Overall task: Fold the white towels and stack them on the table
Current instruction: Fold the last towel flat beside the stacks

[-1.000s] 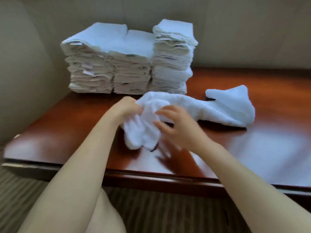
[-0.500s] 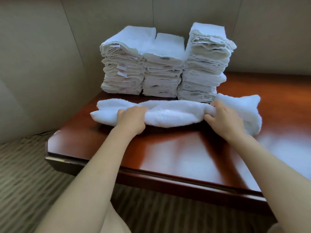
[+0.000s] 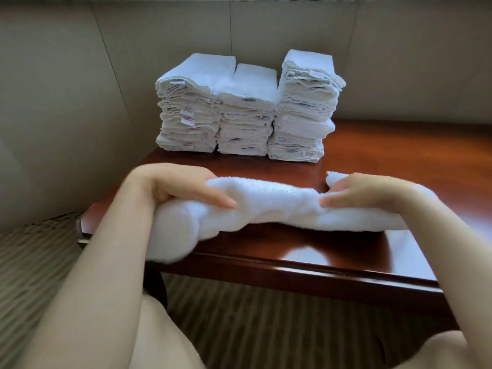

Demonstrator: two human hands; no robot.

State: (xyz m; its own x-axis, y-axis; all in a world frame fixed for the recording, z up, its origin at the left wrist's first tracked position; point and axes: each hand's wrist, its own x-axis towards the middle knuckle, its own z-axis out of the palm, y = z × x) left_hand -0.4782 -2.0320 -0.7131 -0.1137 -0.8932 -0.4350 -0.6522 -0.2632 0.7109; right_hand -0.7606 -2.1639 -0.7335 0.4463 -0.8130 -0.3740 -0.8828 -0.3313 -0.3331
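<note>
Polished reddish-brown wooden table (image 3: pixel 399 166), set in a corner of beige panelled wall (image 3: pixel 66 102), above a striped grey-beige carpet (image 3: pixel 253 315); the table's near edge runs across the middle of the view.

Three stacks of folded white towels at the far left of the table, side by side and touching: left stack (image 3: pixel 189 110), with small red-printed labels showing on its near face; middle stack (image 3: pixel 246 115), the lowest of the three; right stack (image 3: pixel 303 107), the tallest, its edges less even.

Bunched white terry towel (image 3: pixel 277 206), unfolded, gathered into a long roll running left to right over the near part of the table. Its left end hangs past the near edge, blurred; its right end lies on the table behind my right wrist, a small corner poking up at the far side.

My left hand (image 3: pixel 170 187), gripping the towel's left part from above, one finger laid straight along the cloth towards the middle. My right hand (image 3: pixel 364 193), grasping the towel's right part, fingers pointing left and pressed into the cloth. The two hands are apart, with a bare stretch of towel between them.
</note>
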